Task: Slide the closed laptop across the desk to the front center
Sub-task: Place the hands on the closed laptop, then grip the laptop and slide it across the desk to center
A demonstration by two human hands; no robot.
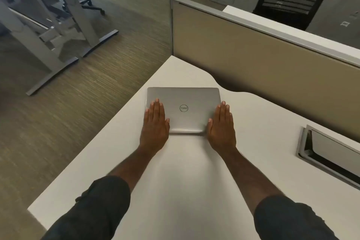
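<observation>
A closed silver laptop point(185, 101) with a round logo on its lid lies flat on the white desk point(263, 122), near the desk's left edge. My left hand point(155, 122) lies palm down on the lid's near-left corner, fingers straight and together. My right hand point(221, 124) rests flat on the near-right corner, partly over the lid's side edge. Both palms overlap the laptop's near edge. Both forearms stretch forward from dark sleeves.
A tan partition panel point(272, 68) runs along the desk's far side. A grey cable hatch point(329, 152) is set into the desk at the right. The desk's left edge drops to carpet point(78, 103). Another desk's legs point(58, 25) stand far left.
</observation>
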